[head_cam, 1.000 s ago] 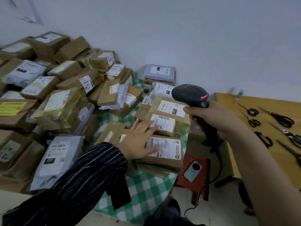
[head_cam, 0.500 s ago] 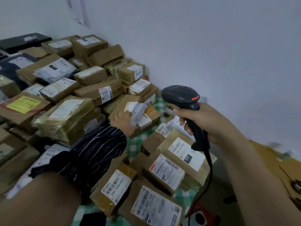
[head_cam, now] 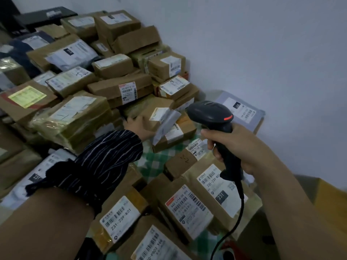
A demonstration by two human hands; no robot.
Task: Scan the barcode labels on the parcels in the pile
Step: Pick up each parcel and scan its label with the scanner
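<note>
- Parcels (head_cam: 112,89) lie heaped on a checked cloth (head_cam: 159,156).
- My left hand (head_cam: 139,126) touches a small brown parcel (head_cam: 150,111); I cannot tell whether it grasps.
- My right hand (head_cam: 236,147) clasps the scanner (head_cam: 210,113) over the near parcels.

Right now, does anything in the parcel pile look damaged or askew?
Yes: on the brown box by the left hand, a pale label flap seems to hang loose past the edge instead of lying stuck flat.

Bare checked cloth (head_cam: 159,158) gives a narrow gap; stacked parcels (head_cam: 112,68) crowd left; wall (head_cam: 262,53) right.
</note>
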